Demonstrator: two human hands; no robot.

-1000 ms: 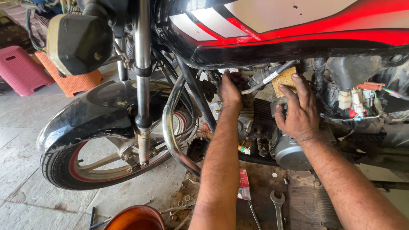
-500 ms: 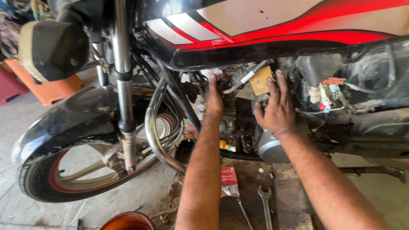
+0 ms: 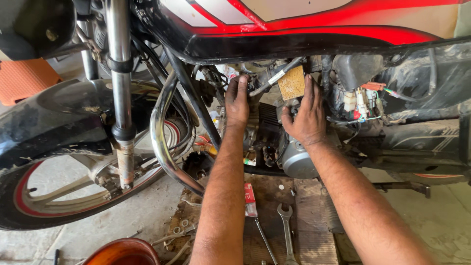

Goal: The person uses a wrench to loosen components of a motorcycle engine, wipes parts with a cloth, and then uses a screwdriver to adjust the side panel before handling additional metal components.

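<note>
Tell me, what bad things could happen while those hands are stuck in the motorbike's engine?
The left hand and right hand are squeezed among metal engine parts and hoses, so knuckles could get scraped if one slips. The coloured wires with white plugs sit right beside the right hand and might get tugged loose. The silver open-ended spanner lies loose on the dirty floor mat below the arms, where a knee or foot could land on it.

Above the left hand [image 3: 237, 100] sits a glossy red, black and white striped tank [image 3: 294, 24]. Beside the right hand [image 3: 306, 118] hangs a tan, speckled square pad [image 3: 291, 83].
</note>
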